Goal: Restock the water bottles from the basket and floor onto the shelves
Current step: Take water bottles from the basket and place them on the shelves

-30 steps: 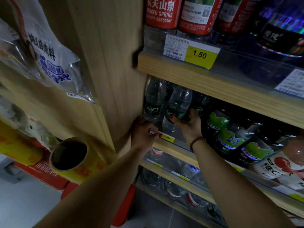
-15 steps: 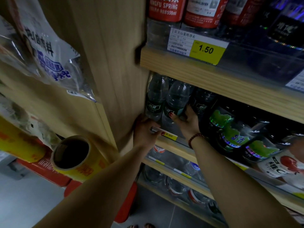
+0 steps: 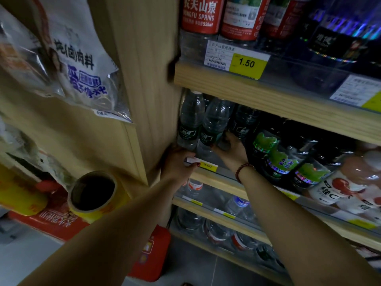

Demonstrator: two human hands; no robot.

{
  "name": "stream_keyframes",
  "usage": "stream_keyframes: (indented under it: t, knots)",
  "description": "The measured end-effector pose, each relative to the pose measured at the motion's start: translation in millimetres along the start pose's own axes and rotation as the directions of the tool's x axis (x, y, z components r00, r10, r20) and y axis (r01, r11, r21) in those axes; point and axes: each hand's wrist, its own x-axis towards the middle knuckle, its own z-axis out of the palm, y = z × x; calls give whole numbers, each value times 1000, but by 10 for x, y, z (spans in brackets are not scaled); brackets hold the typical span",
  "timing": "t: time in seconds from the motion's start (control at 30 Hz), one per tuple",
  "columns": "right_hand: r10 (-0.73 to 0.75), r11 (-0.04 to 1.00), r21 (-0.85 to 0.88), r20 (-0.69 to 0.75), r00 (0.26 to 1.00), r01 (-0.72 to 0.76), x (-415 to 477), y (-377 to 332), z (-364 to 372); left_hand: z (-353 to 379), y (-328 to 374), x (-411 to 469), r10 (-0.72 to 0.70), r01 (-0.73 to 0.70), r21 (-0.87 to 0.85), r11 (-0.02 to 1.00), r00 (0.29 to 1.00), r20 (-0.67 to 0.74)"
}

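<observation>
Right hand (image 3: 231,149) sets a water bottle (image 3: 214,122) on the shelf (image 3: 218,180), just above the price tag (image 3: 207,165).
The bottle stands upright, directly ahead of the right hand, whose thumb and fingers wrap its base. The left hand (image 3: 179,162) curls over the shelf lip left of the tag. A second bottle (image 3: 190,120) crowds in above-left of the tag and green-labelled drinks (image 3: 276,159) to its right, so the slot looks tight.

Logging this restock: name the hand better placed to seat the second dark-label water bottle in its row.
Right. The right hand grips that water bottle low on its body, on the middle shelf. The left hand sits lower, at the shelf's front edge beside the 2.00 tag.
</observation>
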Motion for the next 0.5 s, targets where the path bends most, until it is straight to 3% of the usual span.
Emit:
stream_keyframes:
  t: [0.17,0.27,0.4,0.5]
  knots:
    - [-75,974,-223,-97,992,52,-628,48,-192,16,12,-207,228,-221,91,971,971,-69]
    - [-87,945,-326,-164,983,29,-1095,207,-298,163,80,-322,328,-329,19,944,944,27]
    - [-6,883,-458,-231,973,-103,-1694,489,-431,372,203,-464,434,-448,62,892,887,154]
    - [77,837,-500,-294,953,-222,-2108,668,-569,541,352,-661,538,-562,35,827,807,241]
